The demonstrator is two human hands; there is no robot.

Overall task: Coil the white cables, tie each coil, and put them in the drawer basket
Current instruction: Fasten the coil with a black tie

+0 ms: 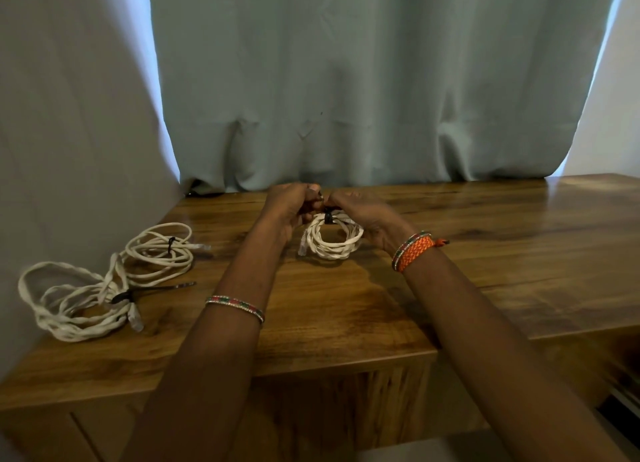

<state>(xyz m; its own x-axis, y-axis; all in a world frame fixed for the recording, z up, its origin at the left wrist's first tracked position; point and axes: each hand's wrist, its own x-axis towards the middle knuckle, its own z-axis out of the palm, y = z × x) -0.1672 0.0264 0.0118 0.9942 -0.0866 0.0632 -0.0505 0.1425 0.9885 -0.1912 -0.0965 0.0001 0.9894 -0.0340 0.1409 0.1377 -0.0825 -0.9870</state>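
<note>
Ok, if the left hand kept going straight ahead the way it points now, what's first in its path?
The left hand points away from the person and slightly inward, toward the right hand at the black tie. Past those, bare table, then probably the curtain; depth is unclear.

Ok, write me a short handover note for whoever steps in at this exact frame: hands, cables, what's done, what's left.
Left hand and right hand: both pinching the black tie at the far edge of the small white coil, mid-table.
Two other coils sit at the table's left end: the near coil and the far coil, each with a black tie on it.
Done: three coils wound, two apparently tied.
Left: finish this tie, then move all three to the drawer basket, which is not in view.
</note>
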